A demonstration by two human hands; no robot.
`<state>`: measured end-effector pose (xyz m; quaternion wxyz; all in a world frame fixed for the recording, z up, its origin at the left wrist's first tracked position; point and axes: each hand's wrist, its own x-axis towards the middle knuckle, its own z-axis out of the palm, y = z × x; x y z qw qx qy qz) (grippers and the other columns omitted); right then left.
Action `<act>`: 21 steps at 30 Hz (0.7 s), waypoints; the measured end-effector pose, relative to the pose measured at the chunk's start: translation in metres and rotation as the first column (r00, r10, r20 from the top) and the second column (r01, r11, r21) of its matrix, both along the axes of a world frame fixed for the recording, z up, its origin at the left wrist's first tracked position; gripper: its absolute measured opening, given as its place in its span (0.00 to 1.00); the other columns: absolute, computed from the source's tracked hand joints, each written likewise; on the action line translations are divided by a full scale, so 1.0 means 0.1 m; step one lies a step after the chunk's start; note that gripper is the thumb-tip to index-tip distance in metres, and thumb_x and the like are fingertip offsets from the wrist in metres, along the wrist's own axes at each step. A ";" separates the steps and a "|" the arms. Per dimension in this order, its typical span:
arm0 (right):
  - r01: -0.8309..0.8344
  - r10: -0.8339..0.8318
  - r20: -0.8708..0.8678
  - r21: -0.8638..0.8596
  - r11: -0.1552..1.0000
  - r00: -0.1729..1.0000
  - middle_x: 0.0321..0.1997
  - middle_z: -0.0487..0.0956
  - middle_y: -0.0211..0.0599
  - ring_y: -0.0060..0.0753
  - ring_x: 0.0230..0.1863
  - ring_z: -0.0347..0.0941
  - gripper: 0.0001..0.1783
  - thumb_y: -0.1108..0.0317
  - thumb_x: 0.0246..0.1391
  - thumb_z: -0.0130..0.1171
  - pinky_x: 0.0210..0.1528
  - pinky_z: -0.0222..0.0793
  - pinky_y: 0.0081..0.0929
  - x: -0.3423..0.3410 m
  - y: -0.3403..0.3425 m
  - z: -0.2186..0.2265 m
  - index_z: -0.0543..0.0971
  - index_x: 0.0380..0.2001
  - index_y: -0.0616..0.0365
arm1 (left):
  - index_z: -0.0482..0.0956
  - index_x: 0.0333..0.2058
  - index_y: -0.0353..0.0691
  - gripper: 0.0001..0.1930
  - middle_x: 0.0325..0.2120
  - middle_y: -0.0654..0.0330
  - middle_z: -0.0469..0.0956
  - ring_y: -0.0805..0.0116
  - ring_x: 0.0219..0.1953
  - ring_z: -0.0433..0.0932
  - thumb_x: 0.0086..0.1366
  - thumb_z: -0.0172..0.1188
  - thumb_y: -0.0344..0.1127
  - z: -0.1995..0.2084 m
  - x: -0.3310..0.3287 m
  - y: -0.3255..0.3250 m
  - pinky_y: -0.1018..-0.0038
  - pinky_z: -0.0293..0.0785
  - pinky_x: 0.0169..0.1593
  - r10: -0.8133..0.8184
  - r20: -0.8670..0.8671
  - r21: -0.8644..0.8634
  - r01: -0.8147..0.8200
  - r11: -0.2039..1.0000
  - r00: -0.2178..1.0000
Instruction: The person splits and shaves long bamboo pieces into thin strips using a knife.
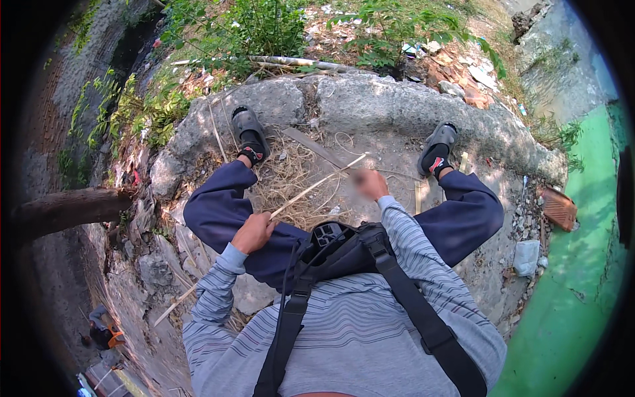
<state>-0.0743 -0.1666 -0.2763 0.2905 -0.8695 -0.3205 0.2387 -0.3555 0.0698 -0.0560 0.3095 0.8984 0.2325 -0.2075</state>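
Note:
My left hand (253, 233) is closed round a long, pale bamboo strip (311, 190). The strip slants up and right across my lap, its far end near my right hand, and its tail runs back past my left forearm. My right hand (372, 184) is closed, partly blurred, at the end of a machete (314, 147). Its flat grey blade points away to the left and crosses close to the strip; whether they touch I cannot tell. Thin curled shavings (284, 182) lie heaped on the ground between my feet.
A low, rough stone kerb (397, 106) curves ahead, with my shoes against it. Leafy plants (264, 30) and litter lie beyond. A dark log (73, 213) juts in from the left. At right are a broken brown block (559, 209) and a green surface (562, 311). A person (102, 331) is at lower left.

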 end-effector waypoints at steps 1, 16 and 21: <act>0.001 -0.001 0.007 0.001 1.000 1.000 0.30 0.81 0.52 0.62 0.34 0.77 0.12 0.60 0.45 0.58 0.39 0.73 0.50 0.13 -0.09 -0.09 0.81 0.31 0.54 | 0.74 0.31 0.29 0.14 0.27 0.35 0.77 0.35 0.35 0.77 0.66 0.57 0.38 0.02 -0.02 0.02 0.48 0.71 0.39 -0.001 0.007 0.001 0.001 1.000 1.000; 0.269 -0.210 -0.752 -0.046 0.962 0.625 0.18 0.68 0.25 0.18 0.14 0.61 0.06 0.69 0.52 0.58 0.15 0.56 0.22 0.15 -0.04 -0.43 0.72 0.26 0.57 | 0.74 0.31 0.37 0.23 0.26 0.48 0.79 0.45 0.29 0.79 0.64 0.58 0.56 0.51 0.22 0.13 0.52 0.74 0.33 -0.180 0.026 0.410 0.154 0.899 0.983; 0.339 -0.174 -0.901 -0.032 0.940 0.396 0.16 0.63 0.19 0.12 0.14 0.56 0.09 0.70 0.56 0.55 0.15 0.53 0.17 0.10 0.16 -0.28 0.67 0.25 0.54 | 0.78 0.30 0.39 0.20 0.26 0.52 0.79 0.50 0.29 0.80 0.63 0.60 0.54 0.76 0.57 0.39 0.56 0.75 0.30 -0.273 0.042 0.522 0.212 0.826 0.961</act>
